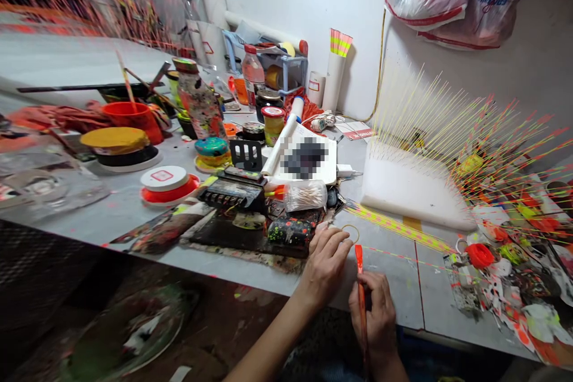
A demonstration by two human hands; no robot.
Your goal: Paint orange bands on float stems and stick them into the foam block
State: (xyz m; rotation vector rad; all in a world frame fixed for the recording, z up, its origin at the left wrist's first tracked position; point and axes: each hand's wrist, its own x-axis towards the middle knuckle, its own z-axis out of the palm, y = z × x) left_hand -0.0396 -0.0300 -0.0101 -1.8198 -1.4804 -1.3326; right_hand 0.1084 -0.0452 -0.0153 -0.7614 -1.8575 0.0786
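Observation:
My right hand [376, 310] is closed around a paintbrush [362, 304], its orange-coated tip pointing up and away. Just left of it, my left hand [329, 256] has its fingers bent and drawn together; what they hold, if anything, is hidden. A thin yellowish ring [351, 227] shows by its fingertips. Beyond the brush tip, a thin banded red and yellow rod [403, 257] stretches right across the table. Beside my left hand is a paint-spattered black cylinder [290, 231] on a dark base, with a clear tub of cotton swabs [305, 196] behind it.
A white foam block [412, 188] bristles with thin coloured rods at the right. A bundle of striped rods [394, 224] lies before it. Paint-stained scraps [528, 274] pile up at the far right. Lidded paint jars [168, 182] and a spattered bottle [197, 98] stand on the left.

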